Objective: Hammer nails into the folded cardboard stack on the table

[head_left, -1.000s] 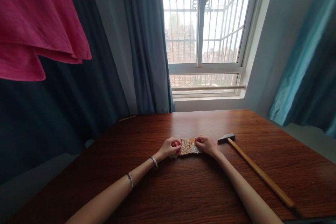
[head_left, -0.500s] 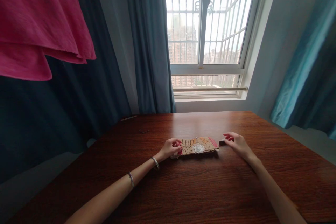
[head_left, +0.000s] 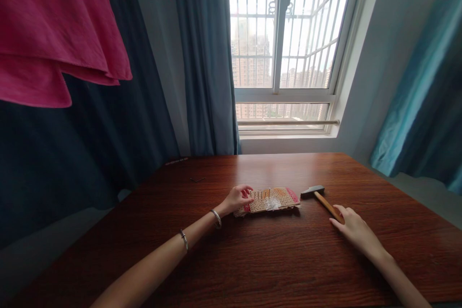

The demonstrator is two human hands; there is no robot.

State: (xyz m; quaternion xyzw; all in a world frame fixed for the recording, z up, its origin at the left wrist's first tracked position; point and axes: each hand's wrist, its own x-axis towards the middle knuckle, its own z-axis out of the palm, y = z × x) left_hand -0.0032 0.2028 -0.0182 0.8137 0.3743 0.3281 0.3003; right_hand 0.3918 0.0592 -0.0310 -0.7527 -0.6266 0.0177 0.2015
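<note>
1. Head view: perforated board [head_left: 283, 198] lies on table [head_left: 252, 264], row of nails [head_left: 262, 194] upright in it.
2. Left hand [head_left: 238, 198] at board's left end, fingers curled; cannot tell whether gripping.
3. Hammer [head_left: 323, 201] right of board, its head nearest.
4. Right hand [head_left: 355, 228] right of board, half-curled at hammer's handle; grip unclear.

Pink cloth [head_left: 61, 33] hanging upper left — blue curtain [head_left: 205, 57] beside barred window [head_left: 279, 48] — tall buildings [head_left: 249, 68] outside, hazy.
</note>
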